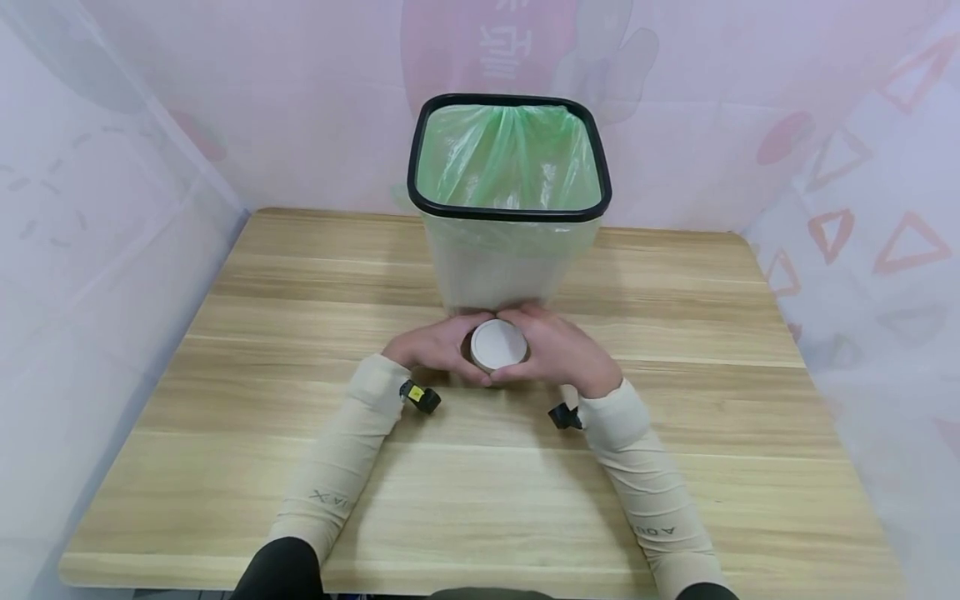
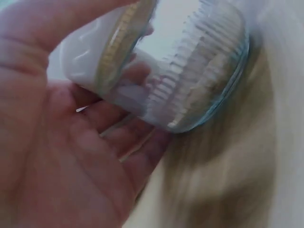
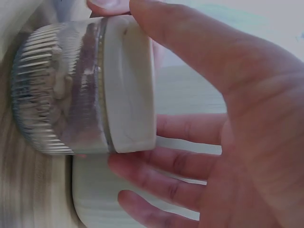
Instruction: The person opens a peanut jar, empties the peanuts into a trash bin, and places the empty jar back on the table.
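Jar (image 3: pixel 52 90): upright over the tabletop (image 1: pixel 225 400), before the bin (image 1: pixel 495 267); I cannot confirm base contact.
Lid (image 1: pixel 498 345): on.
Left hand (image 1: pixel 444 344): grip curled round the jar.
Right hand (image 1: pixel 561 348): grip curled round the jar, opposite.
Jar step: I judge two-handed holding.
Next jar move: calls, I judge, for even side pressure.

A screened-in table booth here, pale printed walls (image 1: pixel 300 125) hemming upper left to upper right, wood-grain tabletop (image 1: pixel 225 433) filling the centre
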{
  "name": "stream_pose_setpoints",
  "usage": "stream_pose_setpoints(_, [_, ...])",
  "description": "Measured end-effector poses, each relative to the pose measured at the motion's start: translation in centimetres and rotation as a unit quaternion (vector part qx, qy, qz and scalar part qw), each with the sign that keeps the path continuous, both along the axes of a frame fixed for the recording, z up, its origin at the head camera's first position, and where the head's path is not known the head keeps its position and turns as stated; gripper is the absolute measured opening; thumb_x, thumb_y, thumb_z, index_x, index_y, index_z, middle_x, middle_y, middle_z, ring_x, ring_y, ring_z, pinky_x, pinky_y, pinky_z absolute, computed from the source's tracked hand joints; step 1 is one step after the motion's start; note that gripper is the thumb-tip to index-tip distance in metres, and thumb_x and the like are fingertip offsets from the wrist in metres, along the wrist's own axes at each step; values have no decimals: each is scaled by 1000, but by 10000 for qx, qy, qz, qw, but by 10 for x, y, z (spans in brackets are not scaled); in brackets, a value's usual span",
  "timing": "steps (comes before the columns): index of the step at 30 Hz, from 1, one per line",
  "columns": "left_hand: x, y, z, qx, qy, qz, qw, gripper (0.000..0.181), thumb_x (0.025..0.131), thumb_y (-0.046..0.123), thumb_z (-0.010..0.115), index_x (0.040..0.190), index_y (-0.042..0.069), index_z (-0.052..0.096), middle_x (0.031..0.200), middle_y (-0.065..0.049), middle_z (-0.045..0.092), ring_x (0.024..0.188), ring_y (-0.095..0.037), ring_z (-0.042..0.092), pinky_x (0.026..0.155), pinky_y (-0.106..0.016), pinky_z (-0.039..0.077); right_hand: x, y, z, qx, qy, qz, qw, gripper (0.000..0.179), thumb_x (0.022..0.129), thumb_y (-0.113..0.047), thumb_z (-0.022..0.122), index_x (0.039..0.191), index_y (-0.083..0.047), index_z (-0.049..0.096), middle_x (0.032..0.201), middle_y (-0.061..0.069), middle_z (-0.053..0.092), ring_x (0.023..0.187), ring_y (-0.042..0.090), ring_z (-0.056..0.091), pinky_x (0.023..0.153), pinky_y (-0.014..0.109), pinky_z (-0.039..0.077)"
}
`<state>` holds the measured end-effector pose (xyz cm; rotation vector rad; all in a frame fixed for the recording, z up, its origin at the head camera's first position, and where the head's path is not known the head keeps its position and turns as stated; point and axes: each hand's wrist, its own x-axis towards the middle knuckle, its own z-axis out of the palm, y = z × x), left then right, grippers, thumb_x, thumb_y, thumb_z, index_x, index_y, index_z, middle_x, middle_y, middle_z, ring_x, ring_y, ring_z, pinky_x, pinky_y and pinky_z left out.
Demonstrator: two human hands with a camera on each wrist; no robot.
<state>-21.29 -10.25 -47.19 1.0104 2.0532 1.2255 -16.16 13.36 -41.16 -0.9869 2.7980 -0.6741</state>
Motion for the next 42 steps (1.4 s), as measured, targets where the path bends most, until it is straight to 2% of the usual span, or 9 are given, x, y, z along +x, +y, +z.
stream_pose_setpoints(10, [0, 1, -11, 316, -374, 199, 9986, 89, 77, 19, 93, 152, 12, 45, 146, -7, 58, 135, -22, 54, 121, -42, 39, 1, -4, -5, 141, 383, -109, 9991, 87, 71, -65, 91, 136, -13, 66, 126, 7, 62, 111, 25, 62, 95, 43, 58])
stream_pose_setpoints(16, [-1, 3, -14, 355, -301, 269, 9986, 86, 76, 19, 95, 148, 13, 50, 141, -3, 61, 131, -20, 56, 119, -40, 42, -2, -4, -9, 176, 537, -135, 9983, 87, 69, -67, 90, 132, -12, 67, 124, 7, 64, 110, 24, 62, 93, 41, 59])
stream_pose_setpoints(23, [-1, 5, -15, 330, -141, 308, 9989, 79, 74, 22, 97, 142, 15, 56, 133, -1, 65, 123, -18, 60, 113, -39, 47, -4, -2, -9, 241, 596, -216, 9977, 82, 67, -70, 88, 126, -17, 70, 124, 3, 66, 109, 21, 63, 86, 41, 61])
stream_pose_setpoints(32, [1, 4, -9, 374, -215, 278, 9987, 80, 75, 24, 97, 143, 18, 56, 135, 0, 64, 124, -19, 59, 112, -38, 47, -5, 1, -3, 302, 624, -348, 9970, 78, 64, -76, 84, 123, -26, 72, 121, -4, 67, 99, 18, 66, 76, 41, 61])
stream_pose_setpoints(42, [5, 9, 5, 727, -10, 201, 9972, 86, 73, 21, 92, 147, 6, 51, 135, -11, 64, 124, -23, 59, 114, -41, 46, 4, 5, 15, -64, 1230, -565, 9908, 75, 57, -83, 83, 112, -32, 74, 107, -13, 67, 86, 10, 66, 63, 33, 54])
